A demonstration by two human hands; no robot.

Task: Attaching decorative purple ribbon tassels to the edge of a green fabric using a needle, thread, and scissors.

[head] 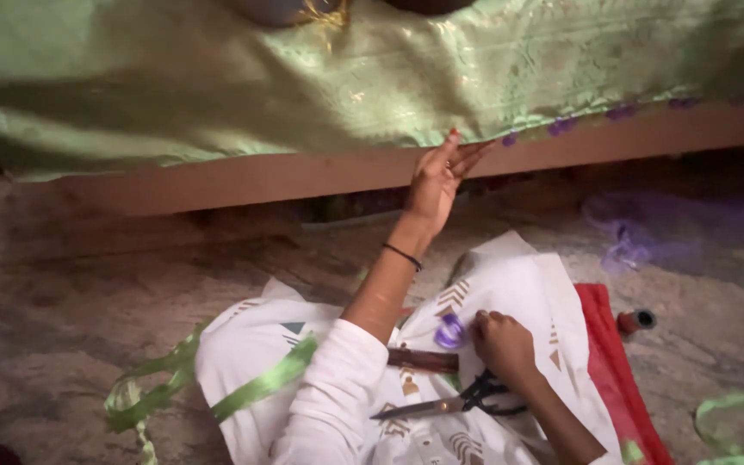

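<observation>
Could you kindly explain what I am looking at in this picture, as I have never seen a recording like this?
The camera sits on a person's head, looking down at their own two bare hands. The left hand reaches up to the edge of a shiny green patterned fabric draped over a wooden ledge. The right hand rests on the lap beside a small purple thread bundle; whether it grips it is unclear. Black-handled scissors lie on the white printed cloth. Light green ribbon trails on the stone floor.

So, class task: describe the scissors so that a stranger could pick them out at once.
Start at the white patterned cloth across the person's lap. Just below the right hand lie the scissors: black handles, metal blades pointing left, unlike the brown stick above them.
</observation>
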